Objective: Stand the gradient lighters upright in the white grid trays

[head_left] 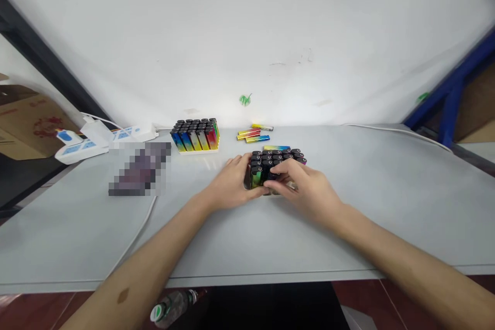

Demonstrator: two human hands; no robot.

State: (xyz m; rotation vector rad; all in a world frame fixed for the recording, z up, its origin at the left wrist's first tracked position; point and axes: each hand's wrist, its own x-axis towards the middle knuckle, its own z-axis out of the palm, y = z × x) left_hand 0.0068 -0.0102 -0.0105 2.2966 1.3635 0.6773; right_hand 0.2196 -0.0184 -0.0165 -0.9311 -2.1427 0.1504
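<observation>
At the far left edge of the tabletop [240, 237] lie two white power strips [83, 144], with a cable [135, 237] running from there toward the near edge. Just right of them is a blurred patch I cannot make out. Further along, near the far edge, stands a full tray of lighters [196, 135], black caps up, coloured bodies showing, well apart from my hands. Between that tray and my work lie a few loose lighters [253, 135] flat on the tabletop.

My left hand [232, 183] cups the left side of the block of lighters [270, 161] in the middle of the tabletop, fingers curled against it. My right hand [305, 188] presses on the block's near right side, fingertips bent over the caps; that grip is closed around the block, not around any single lighter that I can tell. Under the near edge, a plastic bottle [174, 307] lies on the floor.
</observation>
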